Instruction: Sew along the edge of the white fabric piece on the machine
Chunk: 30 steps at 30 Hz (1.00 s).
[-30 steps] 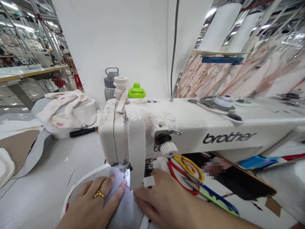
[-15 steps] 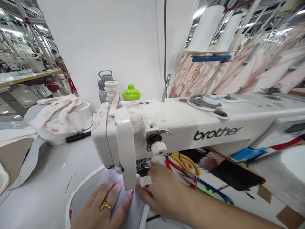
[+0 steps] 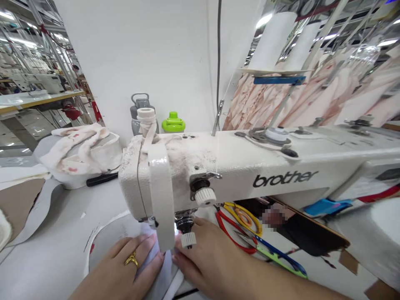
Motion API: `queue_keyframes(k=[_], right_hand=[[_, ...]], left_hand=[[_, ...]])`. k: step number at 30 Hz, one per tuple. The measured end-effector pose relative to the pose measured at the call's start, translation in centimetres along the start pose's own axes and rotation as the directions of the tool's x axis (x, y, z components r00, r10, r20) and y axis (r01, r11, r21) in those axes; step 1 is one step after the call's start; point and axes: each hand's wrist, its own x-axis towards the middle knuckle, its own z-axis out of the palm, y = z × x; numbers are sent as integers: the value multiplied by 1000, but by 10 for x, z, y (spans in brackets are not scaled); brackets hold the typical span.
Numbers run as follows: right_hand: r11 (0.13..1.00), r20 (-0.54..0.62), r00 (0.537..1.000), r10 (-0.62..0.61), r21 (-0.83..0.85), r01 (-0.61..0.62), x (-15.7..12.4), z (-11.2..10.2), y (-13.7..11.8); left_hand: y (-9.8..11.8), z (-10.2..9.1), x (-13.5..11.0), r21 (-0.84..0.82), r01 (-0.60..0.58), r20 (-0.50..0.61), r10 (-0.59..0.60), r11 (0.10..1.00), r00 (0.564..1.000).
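Observation:
A grey fabric piece [image 3: 109, 239] with a white edging lies under the head of a white Brother sewing machine [image 3: 231, 160]. My left hand [image 3: 133, 262], with a gold ring, rests on this fabric left of the needle area, its fingers stretched out. On the right of the needle area is my right hand [image 3: 208, 250], laid low with its thumb out; some of its fingertips are behind the tension knob [image 3: 188, 239]. The needle and presser foot are hidden behind the white strip [image 3: 162, 196] hanging down the machine's front.
Red-handled scissors [image 3: 234, 229], a yellow-handled tool [image 3: 246, 218] and a blue-green tool [image 3: 281, 254] lie right of my right hand, near a dark phone-like slab [image 3: 306, 229]. Bundled fabric [image 3: 78, 154] sits at left; a green-lidded bottle [image 3: 173, 123] stands behind the machine.
The fabric has slid away from me; its red mark is farther forward. My left hand has moved slightly forward and left with it. My right hand stays beside the needle area.

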Motion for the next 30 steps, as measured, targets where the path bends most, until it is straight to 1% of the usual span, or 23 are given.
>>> queue_keyframes(k=[2, 3, 5, 7, 9, 11, 14, 16, 17, 20, 26, 28, 30], right_hand=[[1000, -22, 1000, 22, -2, -22, 0, 1, 2], [999, -46, 998, 35, -6, -36, -1, 2, 3], [999, -87, 995, 45, -23, -47, -2, 5, 6], [998, -101, 995, 27, -47, -32, -3, 8, 8], [997, -93, 996, 10, -74, -17, -3, 9, 9], [997, -86, 996, 10, -81, -17, -3, 9, 10], [999, -56, 998, 17, -35, -19, -2, 8, 9], [1000, -41, 999, 18, 5, -17, -2, 6, 9], [1000, -40, 999, 17, 18, -16, -3, 6, 9], [999, -46, 999, 14, 37, -12, -3, 5, 9], [998, -29, 999, 22, 59, -20, -2, 6, 10], [998, -37, 999, 26, 65, -23, -2, 6, 10], [998, -42, 999, 26, 66, -23, -2, 5, 10]], left_hand=[[-4, -8, 5, 73, -57, -16, 59, 996, 998], [-5, -9, 6, 101, -62, -53, 68, 993, 996], [-5, -7, 7, 128, -37, -155, 56, 991, 986], [-4, -2, 6, 125, 1, -206, 25, 992, 978], [-3, 0, 5, 112, 14, -186, 7, 994, 983], [-2, -2, 5, 102, -4, -177, 22, 995, 984], [-2, -13, 8, 73, -11, -111, 20, 997, 994], [-3, -21, 9, 44, 25, -44, -23, 999, 999], [-3, -25, 10, 32, 36, -28, -35, 999, 999], [-5, -30, 11, 13, 4, -51, -3, 1000, 999], [-9, -29, 10, -15, 10, -47, -10, 1000, 999], [-8, -32, 10, -27, 32, -33, -33, 999, 999], [-7, -38, 12, -37, 79, -18, -79, 996, 997]])
